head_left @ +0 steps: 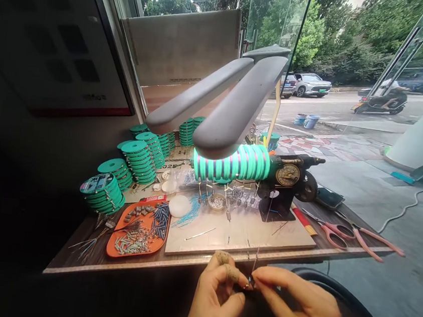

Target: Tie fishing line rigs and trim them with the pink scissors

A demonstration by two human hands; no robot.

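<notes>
My left hand (217, 295) and my right hand (302, 304) meet below the table's front edge, fingertips pinched together on a tiny dark piece (250, 283) on a thin line that runs up toward the table. The line itself is barely visible. Behind it, a black winding machine (288, 179) carries a row of green spools (233, 165) on its shaft. An orange tray (139, 229) of small metal and blue parts lies to the left.
Stacks of green spools (135, 163) stand at the table's back left. A grey double-head lamp (221, 99) hangs over the work board (241, 232). Red-handled scissors (334, 231) and pliers (371, 240) lie at right. Glass and a street lie beyond.
</notes>
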